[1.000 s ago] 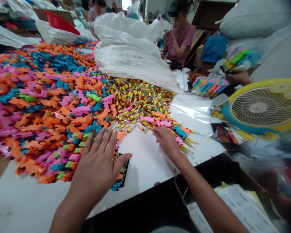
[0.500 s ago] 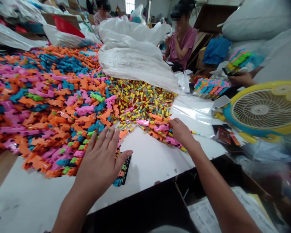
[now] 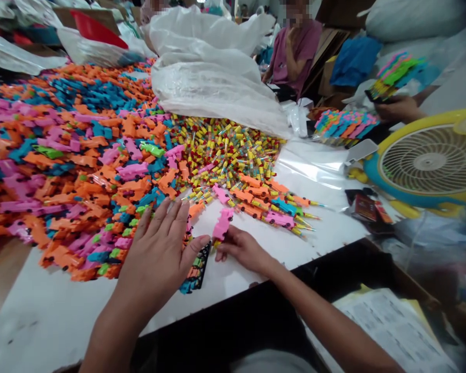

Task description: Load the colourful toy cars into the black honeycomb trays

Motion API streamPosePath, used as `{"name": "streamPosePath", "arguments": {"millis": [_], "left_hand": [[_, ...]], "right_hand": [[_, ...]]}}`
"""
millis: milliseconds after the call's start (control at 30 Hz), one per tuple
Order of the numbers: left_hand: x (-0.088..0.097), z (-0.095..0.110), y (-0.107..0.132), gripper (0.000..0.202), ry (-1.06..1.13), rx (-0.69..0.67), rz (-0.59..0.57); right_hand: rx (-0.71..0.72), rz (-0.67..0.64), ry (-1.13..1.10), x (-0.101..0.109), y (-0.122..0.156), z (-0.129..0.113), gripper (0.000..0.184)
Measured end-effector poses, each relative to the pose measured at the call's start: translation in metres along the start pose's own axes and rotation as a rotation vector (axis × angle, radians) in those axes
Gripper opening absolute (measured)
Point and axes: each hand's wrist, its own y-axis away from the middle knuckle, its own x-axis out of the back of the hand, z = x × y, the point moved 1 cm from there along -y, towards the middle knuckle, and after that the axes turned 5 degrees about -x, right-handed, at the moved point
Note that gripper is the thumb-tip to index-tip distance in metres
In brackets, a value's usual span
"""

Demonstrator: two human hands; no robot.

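Observation:
My right hand (image 3: 244,250) pinches a pink toy car (image 3: 222,223) with a yellow end, tipped upright over the white tabletop (image 3: 252,225). My left hand (image 3: 159,248) lies flat with its fingers stretched out. It covers much of a black tray (image 3: 203,269) holding several small coloured cars. Whether the palm touches them I cannot tell. Beyond my right hand, toy cars with yellow-tipped tubes lie in a loose fan, among them a blue car (image 3: 284,205). Left of my left hand spreads a large heap of orange, pink, blue and green cars (image 3: 97,176).
Behind the fan is a pile of small yellow-and-red tubes (image 3: 233,150), with a big white plastic sack (image 3: 213,77) over its back. A yellow-and-blue fan (image 3: 429,160) stands at the right. A co-worker's hand (image 3: 402,109) holds a stack of coloured cars. Another person sits behind.
My right hand has moved left and nearer from the fan of cars, bringing the pink toy car to beside the tray. My left hand has stayed nearly still.

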Motion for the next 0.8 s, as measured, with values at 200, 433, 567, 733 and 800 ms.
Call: {"name": "streamPosePath", "arguments": {"millis": [200,433,567,733,800], "left_hand": [[0.000,0.000,0.001,0.081,-0.001,-0.004,0.001],[-0.001,0.000,0.002,0.076,0.020,0.010,0.007],[-0.001,0.000,0.002,0.073,0.021,-0.001,0.001],[-0.003,-0.002,0.003,0.070,0.015,-0.017,0.014],[-0.004,-0.003,0.002,0.071,0.009,-0.017,0.017]], "right_hand": [[0.117,0.001,0.061,-0.019,-0.011,0.018,0.008],[0.109,-0.017,0.079,-0.020,-0.007,0.018,0.012],[0.229,-0.001,0.441,-0.020,-0.006,0.019,0.006],[0.194,-0.214,0.492,-0.014,-0.019,0.016,0.019],[0.097,-0.325,0.394,-0.011,-0.024,0.012,0.018]]}}
